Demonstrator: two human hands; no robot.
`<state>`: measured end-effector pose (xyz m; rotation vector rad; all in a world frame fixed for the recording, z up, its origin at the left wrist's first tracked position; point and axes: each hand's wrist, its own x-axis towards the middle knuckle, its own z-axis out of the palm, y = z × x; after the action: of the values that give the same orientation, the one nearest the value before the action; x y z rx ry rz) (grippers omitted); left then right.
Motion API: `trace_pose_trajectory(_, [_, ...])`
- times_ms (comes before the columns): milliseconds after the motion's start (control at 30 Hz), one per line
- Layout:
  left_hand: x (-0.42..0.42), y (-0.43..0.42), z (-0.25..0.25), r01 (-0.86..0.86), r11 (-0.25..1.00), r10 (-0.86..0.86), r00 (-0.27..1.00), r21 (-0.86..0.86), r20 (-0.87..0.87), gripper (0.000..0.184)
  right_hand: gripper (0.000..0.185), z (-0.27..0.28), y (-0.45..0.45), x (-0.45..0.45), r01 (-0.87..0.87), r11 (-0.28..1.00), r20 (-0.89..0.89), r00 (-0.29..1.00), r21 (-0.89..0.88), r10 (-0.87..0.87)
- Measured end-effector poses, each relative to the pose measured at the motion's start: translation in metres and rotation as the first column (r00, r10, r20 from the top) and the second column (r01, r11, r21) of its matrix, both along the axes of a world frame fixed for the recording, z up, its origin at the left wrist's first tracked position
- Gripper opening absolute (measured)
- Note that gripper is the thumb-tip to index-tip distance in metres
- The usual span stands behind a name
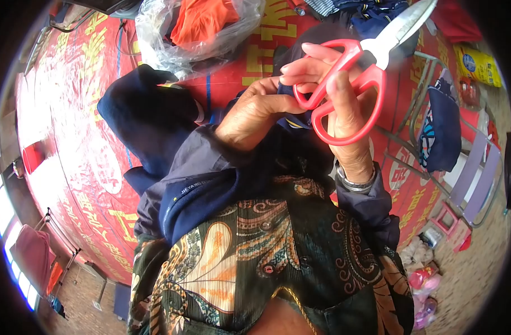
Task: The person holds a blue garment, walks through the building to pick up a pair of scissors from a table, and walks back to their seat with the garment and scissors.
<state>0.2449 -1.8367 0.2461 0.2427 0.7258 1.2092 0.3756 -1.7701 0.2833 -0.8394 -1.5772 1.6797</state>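
Observation:
Scissors with red handles (376, 49) point up and to the right, their blades together. My right hand (345, 103) holds them, the thumb through one handle loop and the other fingers partly spread behind the handles. Beside the lower handle, my left hand (255, 111) is closed in a pinch on dark navy cloth. That cloth seems to belong to the navy garment (138, 114) spread across my lap and left forearm. Exactly what lies between the left fingertips is partly hidden.
A clear plastic bag (155, 47) with orange cloth (202, 22) stands ahead on the red printed sheet (65, 111). Navy clothes (378, 17) lie ahead right. A metal-framed chair (473, 173) and a dark cloth bundle (442, 131) are at the right.

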Motion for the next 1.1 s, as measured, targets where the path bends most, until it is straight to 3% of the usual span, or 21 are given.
trace_pose_trajectory(233, [-0.003,-0.001,-0.002,0.045,0.999,-0.045,0.999,0.019,0.007,0.022,0.055,0.001,0.003,0.010,-0.069,0.994,0.039,0.997,0.085,0.066])
trace_pose_trajectory(567, [0.009,-0.005,-0.010,-0.073,0.995,0.072,0.997,0.073,0.014,0.020,0.062,-0.001,-0.001,0.007,-0.153,0.984,0.077,0.986,0.094,0.146])
trace_pose_trajectory(633, [0.012,-0.006,-0.006,-0.125,0.991,0.124,0.992,0.041,0.016,0.020,0.069,0.000,-0.005,0.006,-0.179,0.983,-0.057,0.982,-0.027,0.177])
trace_pose_trajectory(767, [0.012,-0.002,-0.010,-0.129,0.991,0.131,0.981,0.024,-0.143,0.023,0.085,-0.006,-0.002,0.011,-0.162,0.979,-0.053,0.986,-0.122,0.157])
trace_pose_trajectory(800, [0.011,-0.001,-0.012,-0.121,0.992,0.126,0.979,0.041,-0.158,0.020,0.091,0.005,0.000,0.010,-0.189,0.979,0.060,0.979,-0.072,0.193])
trace_pose_trajectory(833, [0.010,0.000,-0.014,-0.112,0.992,0.121,0.978,0.058,-0.172,0.018,0.091,0.004,-0.003,0.009,-0.190,0.979,0.060,0.979,-0.072,0.194])
trace_pose_trajectory(900, [0.009,0.002,-0.013,-0.102,0.992,0.115,0.976,0.076,-0.185,0.017,0.095,0.003,-0.008,0.002,-0.067,0.981,-0.143,0.989,-0.184,0.041])
trace_pose_trajectory(967, [0.004,0.003,-0.010,-0.074,0.996,0.085,0.973,0.057,-0.216,0.017,0.097,0.012,-0.008,0.002,-0.032,0.980,-0.117,0.993,-0.195,0.009])
trace_pose_trajectory(1033, [0.005,0.002,-0.013,-0.066,0.991,0.087,0.980,0.118,-0.180,0.018,0.097,0.015,0.000,0.013,-0.128,0.980,-0.076,0.990,-0.152,0.117])
trace_pose_trajectory(1100, [0.004,0.001,-0.015,-0.023,0.994,0.027,0.999,0.103,-0.030,0.019,0.098,0.021,0.007,0.019,-0.081,0.976,-0.058,0.996,-0.202,0.071])
